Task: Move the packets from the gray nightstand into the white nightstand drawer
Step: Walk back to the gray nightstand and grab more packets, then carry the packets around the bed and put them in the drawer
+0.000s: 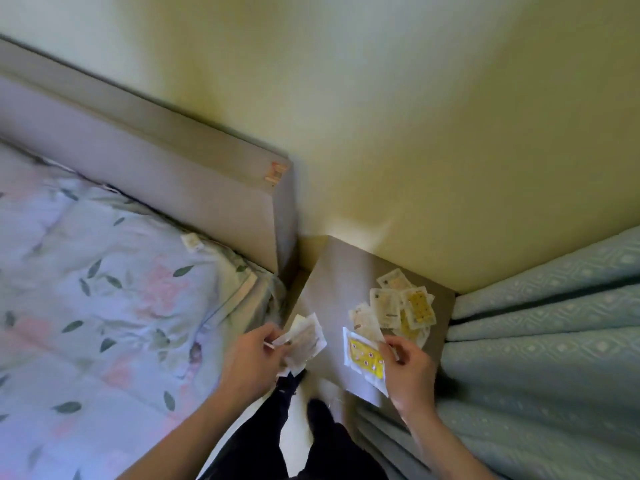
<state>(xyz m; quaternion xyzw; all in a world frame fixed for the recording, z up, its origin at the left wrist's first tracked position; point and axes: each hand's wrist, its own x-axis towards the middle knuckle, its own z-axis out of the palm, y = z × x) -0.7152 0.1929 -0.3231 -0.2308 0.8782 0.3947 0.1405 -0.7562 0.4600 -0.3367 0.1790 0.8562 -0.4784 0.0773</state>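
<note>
Nearest, a person's dark trouser legs stand on pale floor at the front corner of the gray nightstand. The left hand is held off the nightstand's left front edge, on the bed side, its fingers and thumb curled round a small sheaf of whitish packets that fan out toward the nightstand. The right hand is over the nightstand's front right part, fingers bent and thumb pinching the edge of a yellow packet with red dots, whose white border hangs past the nightstand's front edge. Just behind that hand, on the right half of the top, a loose pile of overlapping packets lies flat, some white, some yellow, reaching toward the back right corner. The left half of the top is bare gray. Left of the nightstand is a bed with a floral quilt, and one stray packet lies on it near the headboard, which rises just beside the nightstand's back left corner. Right of the nightstand, pale blue patterned curtains press against its side. Behind it is a yellowish wall.
</note>
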